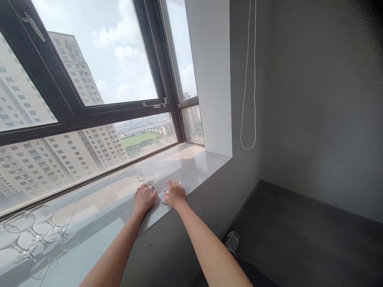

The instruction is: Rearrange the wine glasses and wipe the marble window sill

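On the glossy window sill (119, 198), my left hand (145, 198) has its fingers curled at the lower part of a clear stemmed glass (148, 177), whose bowl rises behind the knuckles. Another clear glass (135, 171) stands just behind it, close to the window. To the right, my right hand (176, 194) is wrapped around a third stemmed glass (164, 197). Only a bit of its foot and stem shows; the fingers cover the rest. Both hands are low over the sill, near its front edge, with a small gap between them.
Several clear stemmed glasses (30, 227) stand at the sill's left end. A dark-framed window (89, 113) runs along the back. A beaded blind cord (255, 99) hangs by the right wall. Below are a grey floor (296, 239) and a shoe (232, 241).
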`<state>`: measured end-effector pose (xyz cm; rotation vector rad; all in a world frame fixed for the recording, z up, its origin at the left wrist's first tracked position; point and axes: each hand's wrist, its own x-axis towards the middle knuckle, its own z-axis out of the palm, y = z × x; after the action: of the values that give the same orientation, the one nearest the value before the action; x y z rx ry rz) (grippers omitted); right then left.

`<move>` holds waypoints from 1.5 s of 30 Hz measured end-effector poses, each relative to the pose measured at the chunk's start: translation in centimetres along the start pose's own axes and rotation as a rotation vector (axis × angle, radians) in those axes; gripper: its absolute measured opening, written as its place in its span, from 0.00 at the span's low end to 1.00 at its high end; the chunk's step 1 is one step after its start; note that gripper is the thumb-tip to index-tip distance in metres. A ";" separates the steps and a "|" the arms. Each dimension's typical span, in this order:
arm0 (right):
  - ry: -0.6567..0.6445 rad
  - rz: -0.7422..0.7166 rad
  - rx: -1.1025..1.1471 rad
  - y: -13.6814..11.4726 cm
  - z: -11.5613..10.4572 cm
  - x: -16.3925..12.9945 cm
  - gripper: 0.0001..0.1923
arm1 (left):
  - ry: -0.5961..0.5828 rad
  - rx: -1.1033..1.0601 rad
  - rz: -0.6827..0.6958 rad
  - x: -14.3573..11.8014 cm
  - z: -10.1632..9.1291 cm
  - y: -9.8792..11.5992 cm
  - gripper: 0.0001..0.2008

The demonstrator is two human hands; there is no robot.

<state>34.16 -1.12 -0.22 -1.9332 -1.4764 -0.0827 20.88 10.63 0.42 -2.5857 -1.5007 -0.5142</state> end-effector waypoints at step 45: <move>-0.013 0.053 -0.010 0.4 0.1 -0.4 0.19 | 0.084 -0.022 -0.228 -1.4 0.2 0.9 0.18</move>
<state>34.34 -1.46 -0.65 -1.9826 -1.4354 -0.0534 21.04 9.06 -0.21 -2.3887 -1.7795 -0.6576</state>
